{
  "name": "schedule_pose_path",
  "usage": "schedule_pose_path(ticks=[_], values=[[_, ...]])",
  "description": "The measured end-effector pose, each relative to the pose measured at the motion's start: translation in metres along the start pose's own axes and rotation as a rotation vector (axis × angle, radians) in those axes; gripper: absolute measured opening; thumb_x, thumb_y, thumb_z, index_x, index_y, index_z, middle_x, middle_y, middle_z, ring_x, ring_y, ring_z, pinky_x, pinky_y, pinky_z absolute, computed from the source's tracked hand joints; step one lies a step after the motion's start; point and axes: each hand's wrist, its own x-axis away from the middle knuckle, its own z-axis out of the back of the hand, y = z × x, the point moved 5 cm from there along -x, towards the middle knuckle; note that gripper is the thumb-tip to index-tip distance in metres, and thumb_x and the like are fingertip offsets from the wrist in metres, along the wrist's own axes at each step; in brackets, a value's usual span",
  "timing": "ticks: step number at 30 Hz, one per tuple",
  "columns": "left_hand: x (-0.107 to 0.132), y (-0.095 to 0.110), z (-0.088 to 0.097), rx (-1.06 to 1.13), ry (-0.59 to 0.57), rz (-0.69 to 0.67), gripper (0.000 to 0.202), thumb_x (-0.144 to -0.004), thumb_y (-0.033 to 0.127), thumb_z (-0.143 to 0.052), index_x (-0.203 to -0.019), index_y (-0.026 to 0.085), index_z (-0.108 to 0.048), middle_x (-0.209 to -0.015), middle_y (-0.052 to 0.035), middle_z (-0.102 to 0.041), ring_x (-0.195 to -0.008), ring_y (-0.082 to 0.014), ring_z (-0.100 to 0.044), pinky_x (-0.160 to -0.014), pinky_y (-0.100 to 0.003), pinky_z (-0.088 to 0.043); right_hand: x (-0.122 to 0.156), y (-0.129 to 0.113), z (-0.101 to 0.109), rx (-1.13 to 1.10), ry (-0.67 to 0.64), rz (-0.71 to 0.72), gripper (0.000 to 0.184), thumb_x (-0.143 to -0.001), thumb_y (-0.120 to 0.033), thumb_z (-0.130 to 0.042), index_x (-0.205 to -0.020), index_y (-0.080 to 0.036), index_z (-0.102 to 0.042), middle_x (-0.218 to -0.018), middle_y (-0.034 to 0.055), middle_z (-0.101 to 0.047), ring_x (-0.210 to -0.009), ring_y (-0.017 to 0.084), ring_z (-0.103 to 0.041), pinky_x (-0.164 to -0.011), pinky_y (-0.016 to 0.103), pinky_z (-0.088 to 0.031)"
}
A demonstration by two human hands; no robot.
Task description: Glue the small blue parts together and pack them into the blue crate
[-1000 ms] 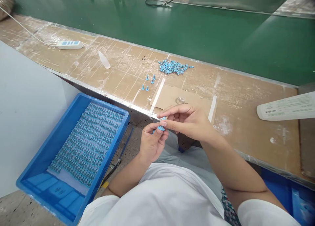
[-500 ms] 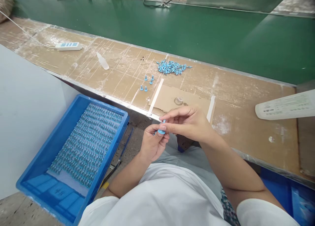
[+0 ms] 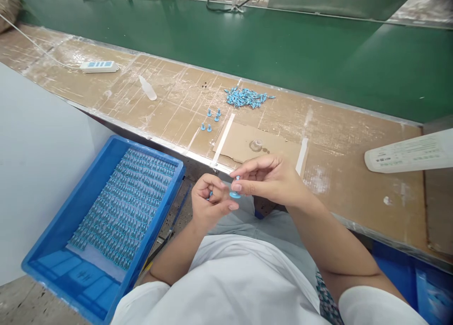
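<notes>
Between the thumb and index finger of my right hand (image 3: 271,181) is a small blue part with a round, disc-like base (image 3: 235,195), its narrow stem pointing up. My left hand (image 3: 208,202) is just to the left of it, thumb stretched out and index finger bent, apart from that part. Tucked in its curled fingers is another bit of blue (image 3: 210,195), mostly hidden. On the bench ahead stand several similar blue parts (image 3: 209,127), disc down. Behind them lies a pile of small blue pieces (image 3: 246,97).
A blue tray (image 3: 146,254) at lower left holds rows of blue parts. On the bench (image 3: 354,192) are a cardboard sheet (image 3: 240,143) with a small clear cap (image 3: 256,145), a white squeeze bottle (image 3: 147,88), a power strip (image 3: 99,67) and a large white bottle (image 3: 406,154). A green belt (image 3: 247,46) runs behind.
My left hand has let go of the disc-based blue part and drawn back left, its thumb opening out. My right hand keeps hold of the part, nearly in place.
</notes>
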Motion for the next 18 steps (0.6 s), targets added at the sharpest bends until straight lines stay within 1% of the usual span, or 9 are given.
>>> schedule_pose_path(ticks=[3,6,8,13,15,18], values=[[-0.001,0.014,0.003,-0.275,-0.095,-0.161,0.028,-0.065,0.013,-0.082,-0.086,0.02,-0.065,-0.054,0.0105,-0.027,-0.047,-0.0046,-0.026,-0.048,-0.02,-0.029,0.002,-0.004,-0.002,0.009,-0.025,0.014,0.024,-0.063,-0.026,-0.086,-0.084,-0.018,-0.077,-0.07,0.0032,-0.073,-0.059,0.015,-0.069,-0.053,0.022,-0.058],[-0.003,0.025,0.004,-0.377,-0.176,-0.258,0.024,-0.068,0.012,-0.08,-0.086,0.02,-0.066,-0.054,0.0096,-0.031,-0.049,-0.0057,-0.028,-0.049,-0.022,-0.029,0.003,-0.008,-0.003,0.041,-0.036,0.051,0.023,-0.064,-0.027,-0.086,-0.084,-0.019,-0.077,-0.072,0.0035,-0.074,-0.062,0.017,-0.071,-0.054,0.023,-0.059],[-0.003,0.029,0.003,-0.404,-0.221,-0.275,0.026,-0.069,0.012,-0.08,-0.089,0.021,-0.065,-0.054,0.0098,-0.032,-0.048,-0.006,-0.029,-0.049,-0.023,-0.03,0.004,-0.009,-0.003,0.072,-0.042,0.076,0.023,-0.064,-0.028,-0.086,-0.084,-0.019,-0.078,-0.073,0.0036,-0.074,-0.063,0.017,-0.071,-0.054,0.023,-0.059],[-0.002,0.038,-0.007,-0.487,-0.354,-0.294,0.026,-0.072,0.011,-0.076,-0.091,0.022,-0.062,-0.054,0.0102,-0.026,-0.046,-0.0065,-0.03,-0.048,-0.022,-0.029,0.005,-0.012,-0.006,0.098,-0.066,0.12,0.023,-0.064,-0.026,-0.086,-0.084,-0.019,-0.078,-0.074,0.0036,-0.074,-0.065,0.017,-0.071,-0.056,0.023,-0.059],[-0.002,0.042,-0.01,-0.526,-0.363,-0.302,0.025,-0.073,0.011,-0.074,-0.091,0.022,-0.061,-0.054,0.0103,-0.027,-0.046,-0.0064,-0.031,-0.048,-0.022,-0.03,0.006,-0.013,-0.007,0.089,-0.071,0.127,0.023,-0.064,-0.025,-0.085,-0.085,-0.019,-0.078,-0.074,0.0034,-0.074,-0.065,0.016,-0.071,-0.056,0.022,-0.059],[-0.002,0.046,-0.013,-0.572,-0.336,-0.306,0.024,-0.075,0.011,-0.072,-0.091,0.022,-0.058,-0.054,0.0101,-0.032,-0.045,-0.0059,-0.029,-0.047,-0.021,-0.03,0.006,-0.013,-0.008,0.078,-0.072,0.119,0.024,-0.065,-0.025,-0.085,-0.086,-0.02,-0.078,-0.075,0.0035,-0.074,-0.065,0.016,-0.071,-0.056,0.022,-0.059]])
